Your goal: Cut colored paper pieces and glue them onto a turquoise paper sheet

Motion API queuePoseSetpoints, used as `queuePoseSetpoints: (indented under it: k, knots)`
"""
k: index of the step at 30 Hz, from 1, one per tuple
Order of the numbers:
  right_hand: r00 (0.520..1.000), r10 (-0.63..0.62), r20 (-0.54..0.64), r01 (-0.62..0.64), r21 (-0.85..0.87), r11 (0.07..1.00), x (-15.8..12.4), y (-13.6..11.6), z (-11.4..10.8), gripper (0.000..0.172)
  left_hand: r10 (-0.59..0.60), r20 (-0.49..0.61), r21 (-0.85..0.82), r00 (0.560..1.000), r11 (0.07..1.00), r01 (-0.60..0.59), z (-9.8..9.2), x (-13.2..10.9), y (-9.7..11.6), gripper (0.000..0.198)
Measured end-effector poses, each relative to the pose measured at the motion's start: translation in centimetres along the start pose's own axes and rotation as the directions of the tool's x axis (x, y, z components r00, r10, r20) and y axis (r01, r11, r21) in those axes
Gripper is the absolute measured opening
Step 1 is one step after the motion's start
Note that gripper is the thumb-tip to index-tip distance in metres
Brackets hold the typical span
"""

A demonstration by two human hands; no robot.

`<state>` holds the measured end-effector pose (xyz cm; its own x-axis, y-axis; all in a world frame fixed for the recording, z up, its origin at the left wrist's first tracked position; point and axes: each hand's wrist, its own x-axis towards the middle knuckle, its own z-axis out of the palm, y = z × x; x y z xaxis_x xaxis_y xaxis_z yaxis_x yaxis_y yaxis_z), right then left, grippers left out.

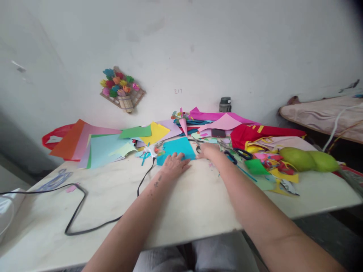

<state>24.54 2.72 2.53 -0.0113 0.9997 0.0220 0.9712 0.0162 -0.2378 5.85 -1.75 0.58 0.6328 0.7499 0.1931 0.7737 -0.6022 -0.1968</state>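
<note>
A sheet of bright blue paper lies on the table in front of me. My left hand rests flat on its lower part, fingers stretched out. At the right edge of the sheet is my right hand, its fingers curled. A dark ring and a thin greyish piece show beside those fingertips, too small and blurred to name. Left of the sheet stands a white glue gun with a black cord. Scissors with dark handles lie right of my right hand.
Coloured paper sheets spread along the back left of the pale table. A pink paper cone with small flowers stands behind. Red cloth, green fruits and paper scraps sit at the right. A flower decoration hangs on the wall.
</note>
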Motion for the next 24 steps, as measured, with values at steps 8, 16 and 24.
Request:
queuePoseSetpoints:
  k: [8, 16, 24]
  knots:
    - [0.990, -0.126, -0.066, 0.134, 0.726, 0.675, -1.2, -3.8, 1.8, 0.021, -0.026, -0.021, 0.024, 0.999, 0.999, 0.026, 0.4, 0.0, 0.1, 0.045]
    - [0.996, -0.032, 0.084, -0.047, 0.794, 0.606, -0.4, -3.7, 3.7, 0.010, 0.004, -0.040, -0.170, 0.999, 0.985, -0.011, 0.7, -0.7, -1.9, 0.038]
    - [0.981, -0.186, 0.060, 0.056, 0.827, 0.560, 0.0, -3.2, 4.3, 0.006, -0.105, -0.120, -0.347, 0.987, 0.936, 0.057, 1.9, -1.2, -5.2, 0.023]
